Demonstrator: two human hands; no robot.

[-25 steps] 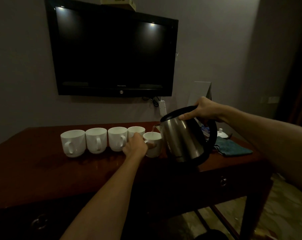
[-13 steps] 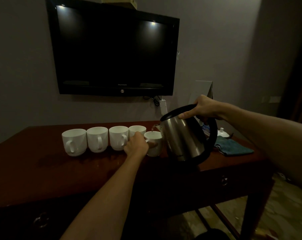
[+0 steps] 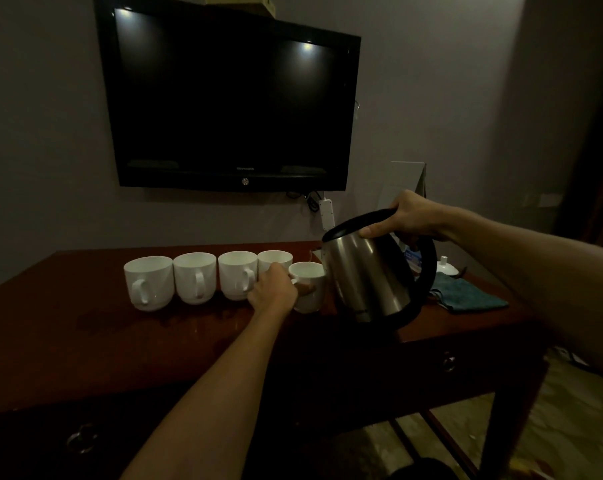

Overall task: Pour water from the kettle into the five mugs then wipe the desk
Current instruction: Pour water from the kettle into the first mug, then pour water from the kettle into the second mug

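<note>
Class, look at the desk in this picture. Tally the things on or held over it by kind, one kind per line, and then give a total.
White mugs: 5
Steel kettle, held tilted over the desk: 1
Teal cloth: 1
Small white lidded pot: 1
Total: 8

Faint brand lettering on television [image 3: 230, 98] lower bezel, too blurred to read

Hotel room: wall-mounted TV [image 3: 229, 95], desk [image 3: 85, 341], kettle [image 3: 369, 271], 5 mugs [image 3: 148, 282]
</note>
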